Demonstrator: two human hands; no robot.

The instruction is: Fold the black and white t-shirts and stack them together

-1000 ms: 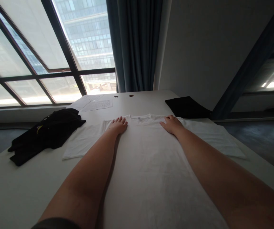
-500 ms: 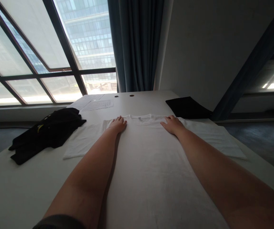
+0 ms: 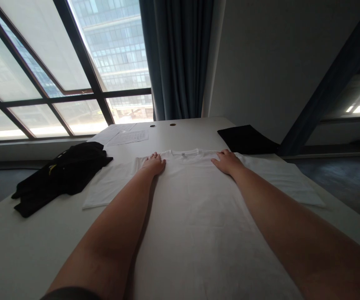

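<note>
A white T-shirt (image 3: 195, 200) lies spread out on the white table, its collar at the far end and its sleeves stretched out to both sides. My left hand (image 3: 154, 163) rests flat on the left shoulder of the shirt, fingers extended and a little apart. On the right shoulder lies my right hand (image 3: 226, 161), palm down with its thumb spread toward the collar. Neither hand grips the cloth. Both forearms reach forward over the shirt and hide parts of its side edges.
A crumpled black garment (image 3: 61, 175) lies on the left of the white table (image 3: 42, 237). Printed papers (image 3: 128, 136) lie at the back left. A folded black cloth (image 3: 247, 139) sits at the back right. Beyond stand a window and a dark blue curtain (image 3: 176, 58).
Both hands stay on the shirt's shoulders. The left hand and forearm have shifted very slightly to the left; otherwise the scene looks the same.
</note>
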